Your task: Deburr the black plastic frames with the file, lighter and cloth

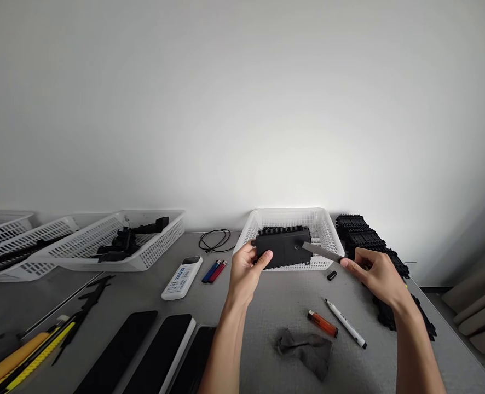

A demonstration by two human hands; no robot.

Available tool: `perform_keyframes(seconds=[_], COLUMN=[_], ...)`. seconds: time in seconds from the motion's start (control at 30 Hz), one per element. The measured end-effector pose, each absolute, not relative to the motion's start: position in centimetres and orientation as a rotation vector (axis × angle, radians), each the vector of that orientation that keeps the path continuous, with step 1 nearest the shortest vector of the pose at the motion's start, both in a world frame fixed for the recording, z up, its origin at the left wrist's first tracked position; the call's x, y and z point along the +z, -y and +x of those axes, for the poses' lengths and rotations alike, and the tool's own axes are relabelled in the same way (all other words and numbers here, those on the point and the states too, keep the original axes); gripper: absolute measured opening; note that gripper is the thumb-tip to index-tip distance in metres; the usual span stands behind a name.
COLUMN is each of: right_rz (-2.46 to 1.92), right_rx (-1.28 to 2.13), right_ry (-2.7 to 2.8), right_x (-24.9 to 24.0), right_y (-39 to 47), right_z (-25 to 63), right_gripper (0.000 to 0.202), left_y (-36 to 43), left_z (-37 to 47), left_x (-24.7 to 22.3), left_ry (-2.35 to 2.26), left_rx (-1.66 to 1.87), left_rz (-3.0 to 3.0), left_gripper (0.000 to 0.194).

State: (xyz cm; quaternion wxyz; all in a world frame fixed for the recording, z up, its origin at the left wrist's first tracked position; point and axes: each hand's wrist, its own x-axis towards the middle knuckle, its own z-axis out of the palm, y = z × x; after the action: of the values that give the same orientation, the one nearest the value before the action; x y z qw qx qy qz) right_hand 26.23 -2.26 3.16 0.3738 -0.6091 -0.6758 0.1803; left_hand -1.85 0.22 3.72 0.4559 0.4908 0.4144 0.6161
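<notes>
Evidently mid-work, the left hand [244, 268] grips a black plastic part [281, 250] over the white basket [331, 241], and the right hand [377, 273] pinches a flat metal blade [324, 252] at its right end, though how much is finished or left cannot be told.

Soft light washes wall [308, 137] behind bench [263, 323]; corners dim, faint shadow under cloth [306, 350], edges stretched.
</notes>
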Motion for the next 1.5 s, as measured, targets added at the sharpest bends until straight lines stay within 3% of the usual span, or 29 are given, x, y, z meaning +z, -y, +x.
perform_keyframes(seconds=[0.13, 0.27, 0.53, 0.73, 0.83, 0.87, 0.93, 1.03, 1.13, 1.3, 1.5], right_rz=[-1.26, -1.12, -1.059, -1.118, -1.113, -1.105, -1.085, -1.063, -1.103, -1.203, -1.467], right_rx=[0.778, 0.939, 0.914, 0.838, 0.837, 0.849, 0.867, 0.856, 0.819, 0.707, 0.437], right_ry=[1.502, 1.326, 1.369, 1.429, 1.443, 1.459, 1.514, 1.627, 1.728, 1.769, 1.675], right_x=[3.2, 2.8, 2.6, 2.5, 2.6, 2.6, 2.9, 3.3, 3.8, 4.4, 4.1], right_y=[2.5, 2.5, 2.3, 2.4, 2.6, 2.7, 2.9, 3.3, 3.7, 4.2, 4.3], right_z=[23.3, 18.9, 17.0, 17.7, 17.7, 17.6, 17.4, 17.2, 17.6, 19.2, 19.7], right_gripper=[0.049, 0.058, 0.051, 0.035, 0.029, 0.027, 0.021, 0.018, 0.019, 0.039, 0.054], left_y=[-0.2, 0.6, 1.6, 0.7, -0.1, -0.5, -1.1, -1.8, -2.1, -2.3, -2.0], left_z=[-0.3, 1.8, 2.8, 1.7, 1.3, 1.2, 0.8, -0.1, -1.0, -1.9, -1.5], left_x=[3.2, 2.8, 3.5, 3.6, 2.7, 2.4, 1.7, 0.9, 0.5, 0.3, 0.7], left_ry=[-1.045, -1.006, -0.91, -0.863, -1.009, -1.112, -1.274, -1.126, -0.963, -0.974, -0.955], left_rx=[1.521, 1.504, 1.268, 1.271, 1.508, 1.673, 1.9, 1.667, 1.42, 1.524, 1.697], left_rz=[1.173, 1.249, 1.752, 1.955, 1.934, 1.873, 1.71, 1.642, 1.647, 1.623, 1.634], left_gripper=[0.043, 0.035, 0.018, 0.014, 0.009, 0.011, 0.033, 0.064, 0.059, 0.041, 0.05])
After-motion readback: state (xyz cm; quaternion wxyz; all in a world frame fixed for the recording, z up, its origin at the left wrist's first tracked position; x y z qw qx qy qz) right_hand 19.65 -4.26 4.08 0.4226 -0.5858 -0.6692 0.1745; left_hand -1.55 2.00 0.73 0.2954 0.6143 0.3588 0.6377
